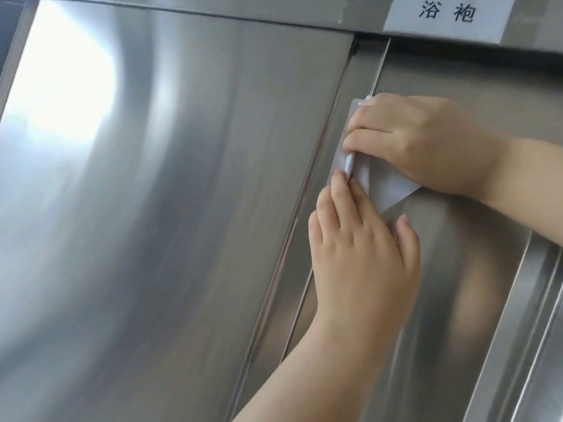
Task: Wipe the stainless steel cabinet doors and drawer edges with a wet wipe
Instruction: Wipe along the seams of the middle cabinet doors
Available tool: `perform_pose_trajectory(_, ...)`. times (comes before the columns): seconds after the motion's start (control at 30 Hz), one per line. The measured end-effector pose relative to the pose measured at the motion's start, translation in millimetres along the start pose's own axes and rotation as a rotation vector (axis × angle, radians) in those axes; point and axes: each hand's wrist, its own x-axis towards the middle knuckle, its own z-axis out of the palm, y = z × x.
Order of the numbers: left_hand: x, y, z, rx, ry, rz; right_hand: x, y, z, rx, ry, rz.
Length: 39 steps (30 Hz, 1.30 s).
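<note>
Left hand (362, 257) touches wet wipe (387, 190) half-hidden by right hand (426, 147), seemingly gripping it.

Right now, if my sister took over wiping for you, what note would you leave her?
Right hand: grips the wet wipe, which is folded over the left edge of the right door.
Left hand: just below, with straight fingers pressing the wipe against that same edge.
Done: I cannot tell which surfaces are already wiped; no streaks show.
Left: probably slide the wipe along the rest of this edge, then do the door faces, including the big left door.
</note>
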Motion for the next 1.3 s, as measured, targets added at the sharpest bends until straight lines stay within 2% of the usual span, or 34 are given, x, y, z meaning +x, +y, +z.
perform_pose_trajectory(0.17, -64, -22, -6, 0.003, -0.087, -0.068, -12, -57, 12, 0.096, 0.057, -0.104)
perform_pose_trajectory(0.63, -276, -110, -25, 0.047, -0.397, -0.231, -43, -283, 45, 0.332, 0.023, -0.289)
perform_pose_trajectory(0.87, -359, -139, -34, 0.124, -0.516, -0.375, -49, -389, 51, 0.412, -0.117, -0.362)
perform_pose_trajectory(1.03, -395, -154, -36, 0.127, -0.548, -0.446, -53, -431, 56, 0.470, -0.180, -0.454)
perform_pose_trajectory(1.3, -421, -167, -38, 0.157, -0.579, -0.410, -55, -456, 58, 0.495, -0.279, -0.508)
